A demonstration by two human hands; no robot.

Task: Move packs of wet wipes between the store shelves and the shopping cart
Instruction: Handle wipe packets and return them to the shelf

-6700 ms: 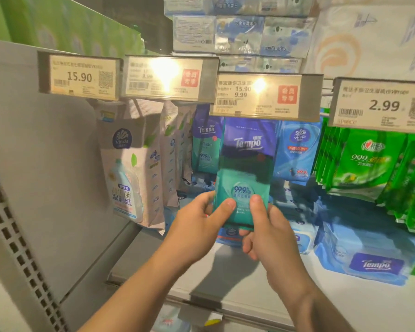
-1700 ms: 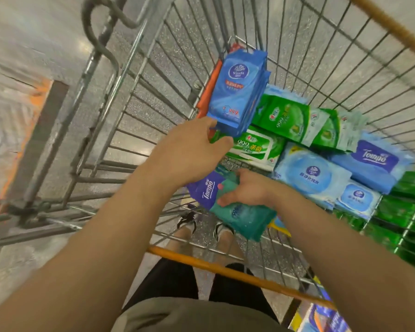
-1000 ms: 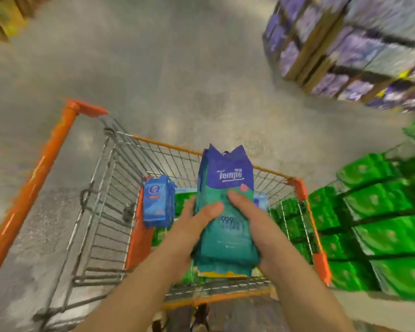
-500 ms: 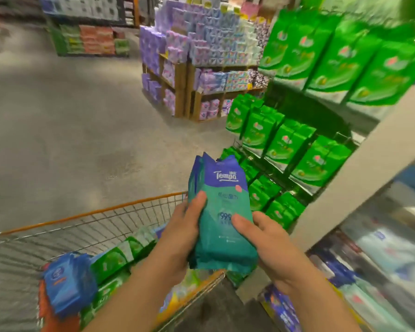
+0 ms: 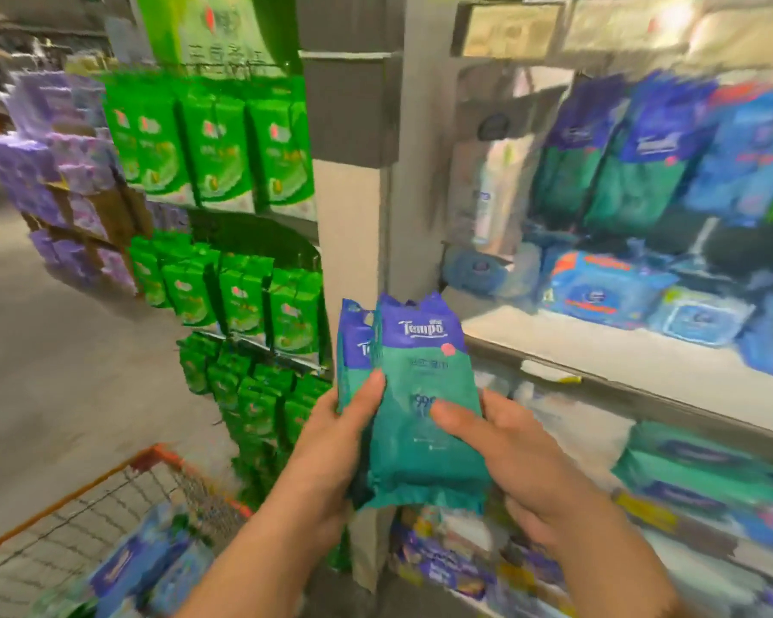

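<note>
Gripping the Tempo packs (image 5: 425, 417), left hand (image 5: 331, 443) and right hand (image 5: 518, 452) have swung from cart (image 5: 121, 483) toward shelf (image 5: 599, 363).

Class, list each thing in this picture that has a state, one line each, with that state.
Tempo packs: upright, held off the shelf by both hands.
Left hand: grips the packs' left side.
Right hand: grips the packs' right side.
Shopping cart: holds blue packs.
Green packs: hanging in rows.
Shelf: stocked with blue packs.

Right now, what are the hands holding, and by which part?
Both hands, left hand and right hand, grip the teal Tempo wipes packs by their lower side edges, thumbs on the front.
</note>
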